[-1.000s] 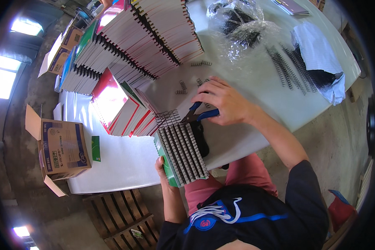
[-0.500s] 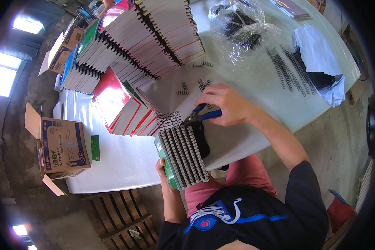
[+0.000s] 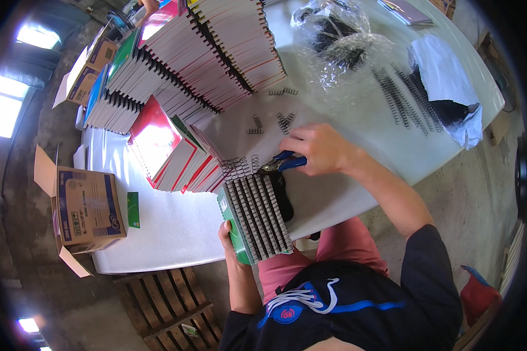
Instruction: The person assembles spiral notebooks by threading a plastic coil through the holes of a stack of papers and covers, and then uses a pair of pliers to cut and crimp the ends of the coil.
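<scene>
My left hand grips a stack of spiral notebooks with a green cover on its near-left side, held over the table's front edge with the coil spines facing up. Loose coil ends stick out past the far end of the stack. My right hand is closed around blue-handled pliers, whose jaws are at the coil ends by the stack's far right corner. Beside the stack lies a black object, partly hidden.
Tall stacks of spiral notebooks and a smaller red-covered pile stand at the back left. Coil scraps, plastic wrap and long black coils lie on the table. An open carton sits at left. Another person's hand shows far back.
The pliers' handles have closed closer together, and my right hand has shifted slightly. My left hand keeps the stack in nearly the same place.
</scene>
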The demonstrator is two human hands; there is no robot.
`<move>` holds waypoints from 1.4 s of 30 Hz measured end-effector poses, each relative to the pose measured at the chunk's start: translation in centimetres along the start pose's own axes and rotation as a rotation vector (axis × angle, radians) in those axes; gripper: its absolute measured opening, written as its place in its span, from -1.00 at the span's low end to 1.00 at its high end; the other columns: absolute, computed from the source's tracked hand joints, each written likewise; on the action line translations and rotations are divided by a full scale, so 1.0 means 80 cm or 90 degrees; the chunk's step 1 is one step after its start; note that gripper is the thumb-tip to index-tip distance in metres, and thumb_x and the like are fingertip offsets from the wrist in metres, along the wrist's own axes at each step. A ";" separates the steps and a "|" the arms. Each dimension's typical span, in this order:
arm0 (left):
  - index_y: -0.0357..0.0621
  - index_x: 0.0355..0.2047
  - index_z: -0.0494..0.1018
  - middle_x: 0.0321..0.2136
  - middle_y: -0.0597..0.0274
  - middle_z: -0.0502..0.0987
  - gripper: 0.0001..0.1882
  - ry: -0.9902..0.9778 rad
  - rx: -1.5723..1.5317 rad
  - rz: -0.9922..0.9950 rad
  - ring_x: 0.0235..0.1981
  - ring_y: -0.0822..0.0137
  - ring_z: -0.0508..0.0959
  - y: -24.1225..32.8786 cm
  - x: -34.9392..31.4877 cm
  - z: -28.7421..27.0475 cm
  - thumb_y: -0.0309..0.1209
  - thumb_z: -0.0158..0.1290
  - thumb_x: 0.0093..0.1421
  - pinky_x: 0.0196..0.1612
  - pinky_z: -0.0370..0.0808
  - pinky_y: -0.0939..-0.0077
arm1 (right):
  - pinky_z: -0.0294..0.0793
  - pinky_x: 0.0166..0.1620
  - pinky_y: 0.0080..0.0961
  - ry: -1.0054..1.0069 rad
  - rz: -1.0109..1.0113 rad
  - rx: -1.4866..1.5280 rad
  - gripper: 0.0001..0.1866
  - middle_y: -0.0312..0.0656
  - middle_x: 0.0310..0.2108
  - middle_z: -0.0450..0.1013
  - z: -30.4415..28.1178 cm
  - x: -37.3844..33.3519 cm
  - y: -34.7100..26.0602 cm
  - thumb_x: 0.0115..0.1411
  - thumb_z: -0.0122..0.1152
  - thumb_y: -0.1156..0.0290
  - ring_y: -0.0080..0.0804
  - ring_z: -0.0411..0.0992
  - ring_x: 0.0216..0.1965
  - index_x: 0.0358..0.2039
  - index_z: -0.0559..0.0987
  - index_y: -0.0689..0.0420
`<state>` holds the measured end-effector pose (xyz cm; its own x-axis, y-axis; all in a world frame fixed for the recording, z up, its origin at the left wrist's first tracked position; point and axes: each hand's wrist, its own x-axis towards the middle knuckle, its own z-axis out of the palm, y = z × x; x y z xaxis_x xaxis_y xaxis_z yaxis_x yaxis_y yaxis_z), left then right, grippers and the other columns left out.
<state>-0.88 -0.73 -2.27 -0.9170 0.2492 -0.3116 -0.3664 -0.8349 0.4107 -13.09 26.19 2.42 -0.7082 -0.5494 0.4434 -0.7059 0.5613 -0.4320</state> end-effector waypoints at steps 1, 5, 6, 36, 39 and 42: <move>-0.32 0.07 0.27 -0.10 -0.07 0.48 -0.26 0.013 0.002 -0.005 -0.15 0.08 0.56 0.001 0.001 0.005 -0.23 0.20 -0.11 -0.04 0.53 0.18 | 0.44 -0.37 -0.34 -0.007 0.009 -0.026 -0.70 -0.23 -0.51 0.43 0.001 -0.002 0.001 -0.21 0.31 0.38 -0.19 0.46 -0.46 -0.39 0.48 0.03; -0.31 0.09 0.26 -0.08 -0.08 0.47 -0.27 0.010 0.003 0.006 -0.14 0.08 0.55 0.003 0.003 0.001 -0.23 0.18 -0.08 -0.02 0.52 0.17 | 0.41 -0.14 -0.29 0.019 0.052 0.003 -0.64 -0.22 -0.39 0.42 -0.001 0.003 -0.004 -0.24 0.33 0.38 -0.19 0.44 -0.29 -0.33 0.50 0.01; -0.31 0.09 0.25 -0.08 -0.08 0.47 -0.27 0.001 0.001 0.006 -0.13 0.07 0.55 0.004 0.004 0.000 -0.24 0.18 -0.07 -0.02 0.52 0.17 | 0.37 -0.07 -0.27 0.066 0.019 -0.022 -0.62 -0.21 -0.35 0.42 -0.006 0.006 -0.007 -0.25 0.33 0.39 -0.19 0.43 -0.24 -0.31 0.50 0.00; -0.32 0.06 0.28 -0.11 -0.07 0.49 -0.27 0.036 -0.011 0.009 -0.16 0.08 0.56 0.000 0.000 0.006 -0.22 0.21 -0.11 -0.03 0.52 0.19 | 0.35 -0.05 -0.30 0.040 -0.011 0.010 -0.60 -0.25 -0.30 0.38 -0.004 0.017 -0.009 -0.27 0.36 0.38 -0.22 0.38 -0.19 -0.32 0.50 0.00; -0.32 0.07 0.28 -0.11 -0.07 0.49 -0.27 0.033 -0.008 0.010 -0.16 0.08 0.56 0.000 0.001 0.006 -0.23 0.21 -0.11 -0.03 0.53 0.18 | 0.35 -0.05 -0.30 0.087 -0.039 0.002 -0.59 -0.25 -0.29 0.38 -0.006 0.018 -0.010 -0.27 0.36 0.39 -0.21 0.38 -0.20 -0.31 0.50 0.00; -0.32 0.06 0.28 -0.11 -0.06 0.49 -0.27 0.032 -0.005 0.007 -0.16 0.08 0.56 0.001 0.001 0.002 -0.23 0.21 -0.11 -0.03 0.53 0.18 | 0.34 -0.01 -0.32 0.056 -0.032 0.005 -0.58 -0.23 -0.25 0.38 -0.008 0.020 -0.012 -0.25 0.38 0.34 -0.23 0.38 -0.14 -0.28 0.51 0.02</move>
<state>-1.00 -0.67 -2.16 -0.9115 0.2154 -0.3503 -0.3555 -0.8409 0.4080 -13.57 25.16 4.05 -0.6688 -0.5202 0.5312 -0.7405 0.5299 -0.4134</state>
